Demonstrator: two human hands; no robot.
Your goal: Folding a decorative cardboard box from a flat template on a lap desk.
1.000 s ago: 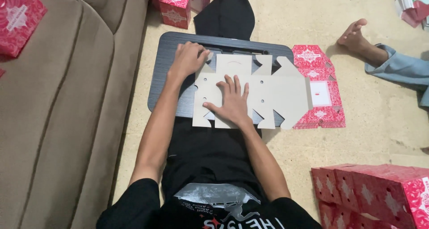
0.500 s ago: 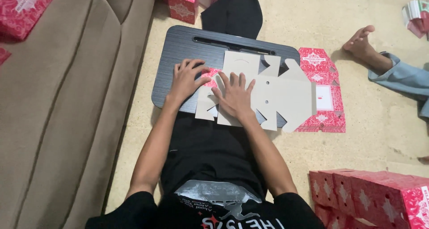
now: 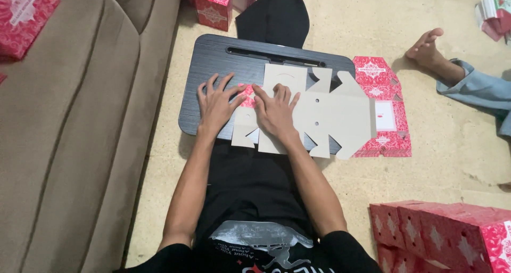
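Both hands flat, fingers spread: left hand and right hand pressed the unfolded box blank on the black lap tray. Nothing gripped. Folded red boxes sat on floor.

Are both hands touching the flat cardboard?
Touching. In the head view the right hand lies flat on the cardboard, and the left hand has its fingertips on the cardboard's folded red flap, palm over the black tray.
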